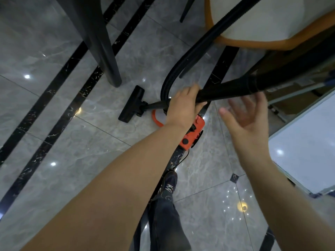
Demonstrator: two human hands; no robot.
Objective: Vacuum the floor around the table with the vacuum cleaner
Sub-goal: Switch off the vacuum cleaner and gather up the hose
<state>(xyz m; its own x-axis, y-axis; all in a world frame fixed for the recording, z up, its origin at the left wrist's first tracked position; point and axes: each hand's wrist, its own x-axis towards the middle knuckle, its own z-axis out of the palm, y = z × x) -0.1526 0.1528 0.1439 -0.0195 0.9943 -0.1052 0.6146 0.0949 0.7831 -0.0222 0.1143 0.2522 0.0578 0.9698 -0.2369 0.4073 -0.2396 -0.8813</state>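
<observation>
While the left hand (183, 107) is wrapped around the black wand (226, 90) of the vacuum cleaner (192, 132), the right hand (248, 116) hangs just beside the wand, fingers spread and holding nothing. The orange canister sits on the floor (63, 142) directly beneath the left wrist; the floor nozzle (131, 104) lies flat on the tile, near the dark table leg (107, 51). The ribbed hose (204, 40) loops upward past the chair (262, 26). For good control, bring the right hand onto the wand behind the left, keep the nozzle flat against the tile, and sweep it around the leg in slow, overlapping passes. Keep the hose clear of the chair legs.
</observation>
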